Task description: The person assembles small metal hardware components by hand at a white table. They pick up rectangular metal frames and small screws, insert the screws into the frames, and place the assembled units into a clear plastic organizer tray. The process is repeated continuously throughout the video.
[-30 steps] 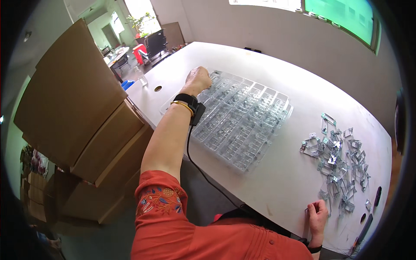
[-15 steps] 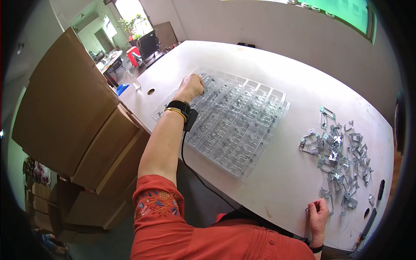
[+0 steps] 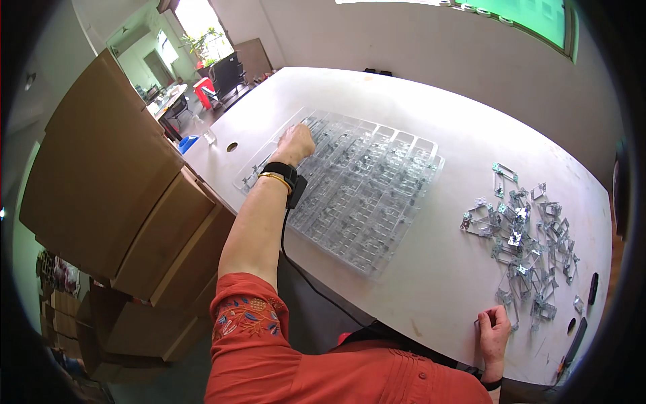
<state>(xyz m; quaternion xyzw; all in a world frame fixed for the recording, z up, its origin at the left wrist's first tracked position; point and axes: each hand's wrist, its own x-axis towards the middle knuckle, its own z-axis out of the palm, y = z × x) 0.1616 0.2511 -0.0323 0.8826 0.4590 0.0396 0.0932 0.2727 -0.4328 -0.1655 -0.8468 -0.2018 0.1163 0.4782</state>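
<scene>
My left hand (image 3: 296, 143) is closed over the far left part of a clear plastic tray (image 3: 424, 147). Its fingertips are turned away, so anything in them is hidden. Small silvery metal parts lie in rows in the tray's compartments. At the table's near right edge my right hand (image 3: 494, 333) is pinched, with a tiny dark tip showing at the fingers; its kind cannot be made out. Just beyond that hand spreads a loose pile of metal brackets (image 3: 517, 232), some of them frame-shaped.
The white table (image 3: 431, 296) has a dark slim tool (image 3: 572, 350) and a black object (image 3: 593, 289) at its right edge. Cardboard boxes (image 3: 101, 168) stand stacked on the left. A black cable (image 3: 296, 264) runs from my left wrist over the near edge.
My left hand has shifted slightly toward me along the tray's left side, still closed. The right hand stays pinched in the same place. The whole view has moved a little.
</scene>
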